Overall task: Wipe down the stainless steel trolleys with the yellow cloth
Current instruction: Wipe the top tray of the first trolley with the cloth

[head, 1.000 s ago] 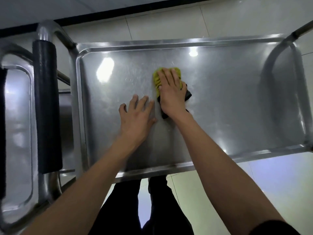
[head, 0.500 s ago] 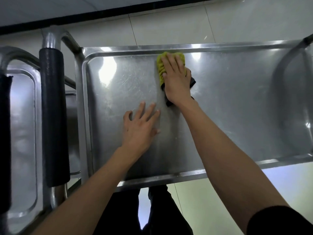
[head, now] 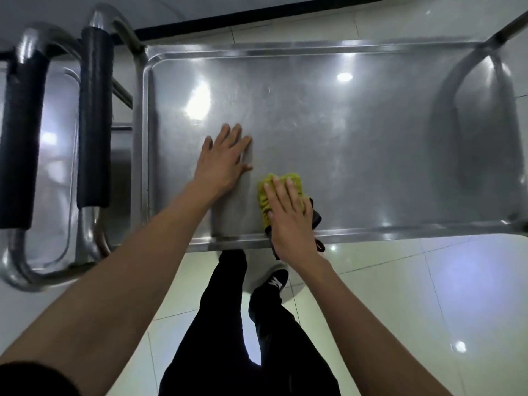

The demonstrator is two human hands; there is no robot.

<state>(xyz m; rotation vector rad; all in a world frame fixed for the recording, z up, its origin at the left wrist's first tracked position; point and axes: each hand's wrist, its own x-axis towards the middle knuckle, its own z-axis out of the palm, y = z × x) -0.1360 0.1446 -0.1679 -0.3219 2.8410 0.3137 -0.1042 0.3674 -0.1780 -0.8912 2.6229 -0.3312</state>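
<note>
On the trolley [head: 371, 138], the right hand [head: 288, 221] presses flat on the cloth [head: 294, 181]; the left hand [head: 223, 161] lies flat, fingers spread, holding nothing.

Right hand [head: 288, 215] presses the yellow cloth [head: 274, 192] flat at the trolley tray's [head: 371, 138] near rim; left hand [head: 224, 161] rests flat just beside it.

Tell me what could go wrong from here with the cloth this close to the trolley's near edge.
1. The cloth sits by the near rim, a dark corner already hanging over it; another pull toward the body could drag it off the trolley.
2. The left hand lies flat on the steel, so it may leave prints on the shelf.
3. The right half looks dull and may get missed.
</note>
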